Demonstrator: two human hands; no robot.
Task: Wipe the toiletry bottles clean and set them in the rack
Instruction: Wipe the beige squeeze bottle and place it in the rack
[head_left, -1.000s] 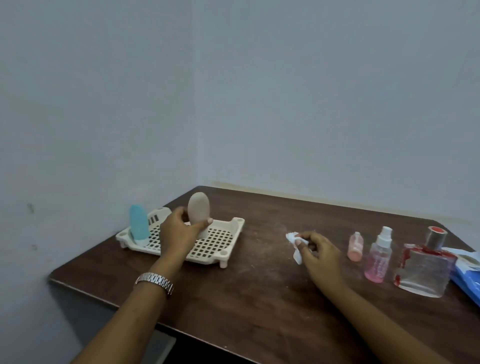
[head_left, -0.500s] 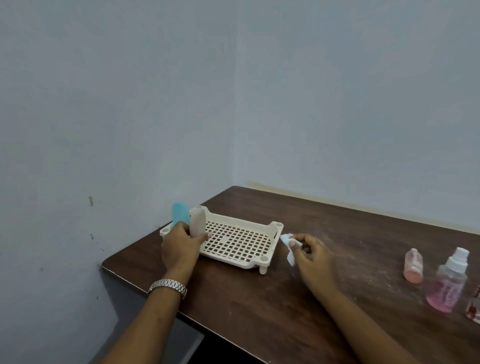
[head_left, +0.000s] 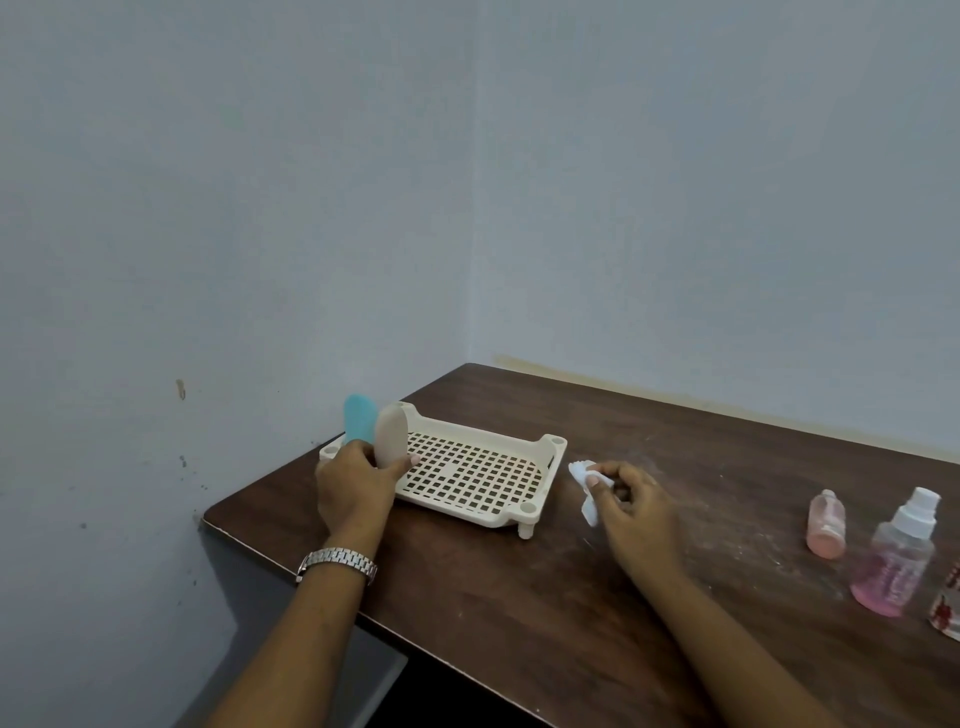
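Dark, scuffed wood table (head_left: 519, 597). Cream perforated plastic rack (head_left: 551, 451), left end: your left hand (head_left: 353, 491) grips a smooth beige oval bottle (head_left: 390, 435), teal oval bottle (head_left: 359, 418) just beside it. Your right hand (head_left: 634, 512) pinches crumpled white tissue (head_left: 583, 475).

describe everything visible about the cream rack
The rack is a cream, plastic-looking tray: square-holed grid floor, low rim, round corner posts, short legs. It stands level by the table's left edge. A teal bottle and a beige bottle are upright at its left end; the left hand grips the beige one, hiding that near corner.
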